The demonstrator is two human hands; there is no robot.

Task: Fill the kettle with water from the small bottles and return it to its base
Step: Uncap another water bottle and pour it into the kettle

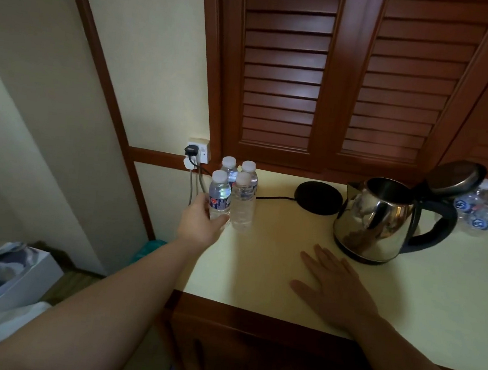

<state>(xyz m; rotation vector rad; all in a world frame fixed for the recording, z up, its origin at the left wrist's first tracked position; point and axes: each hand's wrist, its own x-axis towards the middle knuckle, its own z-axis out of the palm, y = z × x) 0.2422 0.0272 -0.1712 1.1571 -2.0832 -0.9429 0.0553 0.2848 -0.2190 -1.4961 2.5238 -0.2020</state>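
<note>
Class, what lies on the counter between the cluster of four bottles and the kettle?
In the head view, the black kettle base and its cord lie between the four bottles and kettle.

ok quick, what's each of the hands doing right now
Left hand: grips the front-left water bottle.
Right hand: open, flat on the countertop, holding nothing.

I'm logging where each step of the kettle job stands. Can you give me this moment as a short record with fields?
left hand: grips the front-left bottle of a group of four, cap on
right hand: rests flat on the counter, fingers straight
kettle: on the counter, off its base, lid open
base: left of the kettle, bare, cord running to the wall socket
other bottles: behind the kettle on the right
task stage: no water poured yet, as far as can be seen
</note>
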